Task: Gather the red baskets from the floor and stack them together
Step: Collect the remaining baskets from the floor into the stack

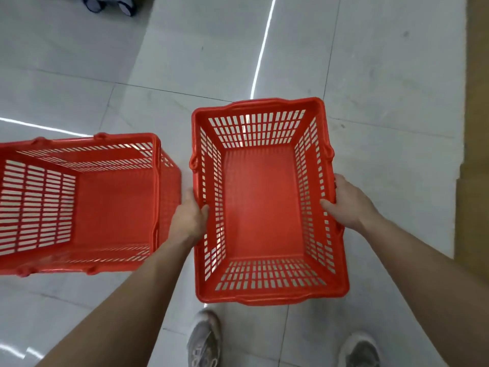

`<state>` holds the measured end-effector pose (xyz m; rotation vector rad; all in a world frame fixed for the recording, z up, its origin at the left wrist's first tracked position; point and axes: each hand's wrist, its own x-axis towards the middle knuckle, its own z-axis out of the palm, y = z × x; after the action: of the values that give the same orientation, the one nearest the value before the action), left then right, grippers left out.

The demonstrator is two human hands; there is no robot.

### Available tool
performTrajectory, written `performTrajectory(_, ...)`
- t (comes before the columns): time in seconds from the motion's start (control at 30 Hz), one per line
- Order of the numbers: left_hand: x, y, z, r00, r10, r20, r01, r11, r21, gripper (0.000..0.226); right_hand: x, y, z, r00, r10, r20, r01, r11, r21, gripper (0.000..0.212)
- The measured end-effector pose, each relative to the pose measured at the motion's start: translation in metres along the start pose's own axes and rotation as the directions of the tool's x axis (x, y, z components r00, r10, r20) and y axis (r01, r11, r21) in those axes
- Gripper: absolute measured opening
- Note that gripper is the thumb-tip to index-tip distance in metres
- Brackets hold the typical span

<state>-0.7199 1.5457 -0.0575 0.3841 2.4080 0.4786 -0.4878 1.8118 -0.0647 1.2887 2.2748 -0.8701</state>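
An empty red slatted basket [264, 202] is held above the floor in the middle of the view. My left hand [189, 218] grips its left rim and my right hand [346, 202] grips its right rim, thumbs inside the walls. To the left stands another red basket [113, 205], open side up, with what looks like a second one nested under it; its left part is cut off by the frame edge. The held basket sits just right of it, the two apart by about a hand's width.
The floor is glossy pale tile [185, 62] with light streaks. My two grey shoes [205, 340] show below the held basket. A tan cardboard or wooden surface [476, 128] runs along the right edge. Dark wheels of a cart [127, 7] appear at top left.
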Motion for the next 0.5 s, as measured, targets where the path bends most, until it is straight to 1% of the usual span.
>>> performTrajectory(0.07,-0.003,0.001,0.0,1.0,-0.014,-0.011,0.013,0.999,-0.033,0.038,0.0,0.002,0.003,1.0,-0.025,0.003,0.025,0.999,0.036,0.048)
performTrajectory(0.13,-0.009,0.006,-0.004,1.0,0.0,-0.019,-0.001,0.999,-0.054,0.037,-0.004,0.002,-0.005,1.0,-0.023,-0.02,0.025,0.997,0.071,0.041)
performTrajectory(0.3,-0.046,0.032,-0.037,0.998,0.054,-0.02,-0.056,0.991,-0.121,0.036,-0.035,-0.017,-0.062,0.997,-0.006,-0.073,0.015,0.994,0.112,0.041)
performTrajectory(0.5,-0.098,0.068,-0.116,0.989,0.144,-0.015,-0.145,0.97,-0.193,0.037,-0.1,-0.067,-0.149,0.986,0.017,-0.164,0.006,0.991,0.136,0.044)
